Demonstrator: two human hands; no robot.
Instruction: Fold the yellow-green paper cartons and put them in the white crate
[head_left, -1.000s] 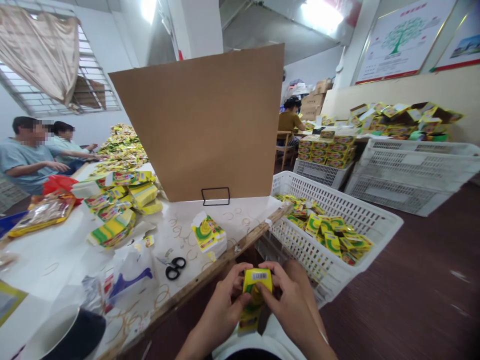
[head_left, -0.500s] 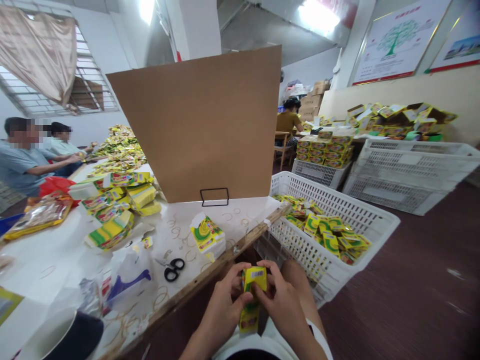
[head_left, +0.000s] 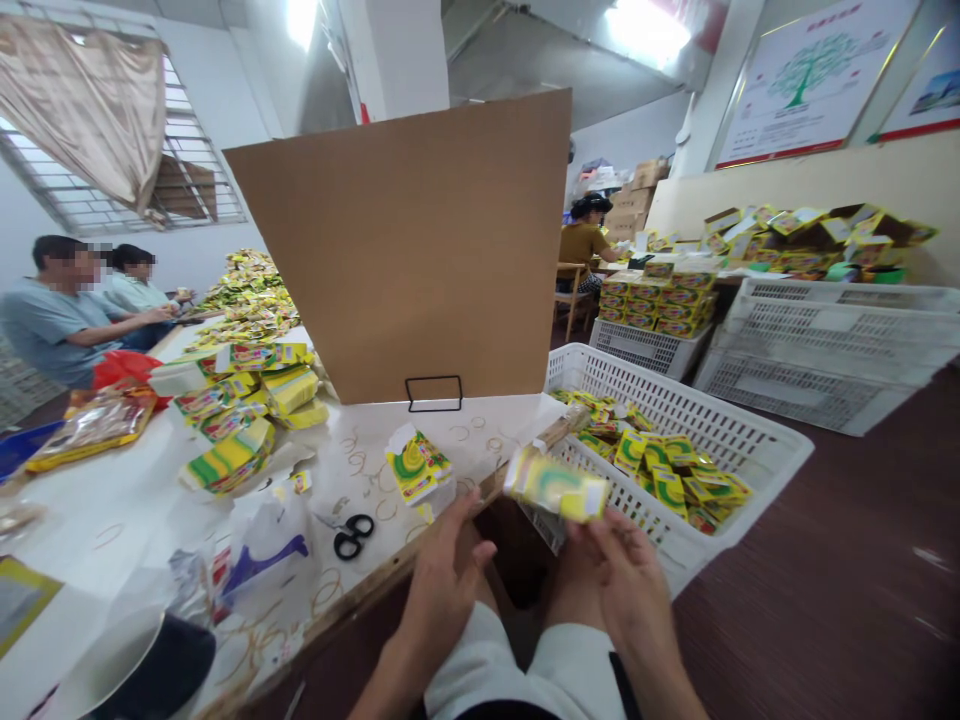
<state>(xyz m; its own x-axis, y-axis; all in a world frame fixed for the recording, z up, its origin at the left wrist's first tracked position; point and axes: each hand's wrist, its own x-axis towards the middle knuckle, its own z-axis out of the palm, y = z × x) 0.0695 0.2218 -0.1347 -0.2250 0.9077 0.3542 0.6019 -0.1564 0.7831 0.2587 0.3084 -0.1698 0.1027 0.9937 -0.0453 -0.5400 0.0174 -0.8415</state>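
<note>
A small yellow-green box [head_left: 553, 484], blurred by motion, is held at its lower right end by the fingers of my right hand [head_left: 634, 580]. It is above the gap between the table edge and the white basket [head_left: 757, 425]. My left hand [head_left: 446, 565] holds nothing, its fingers apart, beside the wooden table edge [head_left: 390, 580]. On the white table a larger yellow-green carton [head_left: 420, 465] stands just beyond my left hand. Many small boxes [head_left: 667, 465] lie in the basket.
Black scissors [head_left: 351, 537], a dark cup [head_left: 161, 665] and flattened cartons [head_left: 229, 455] are on the table. A cardboard sheet [head_left: 420, 250] stands upright at its back. People sit at the far left and beyond the sheet. White crates [head_left: 832, 350] stand at right.
My left hand has let go of the small box, and its fingers have spread. My right hand has carried the box up and right towards the basket, turning it sideways. The view has shifted slightly.
</note>
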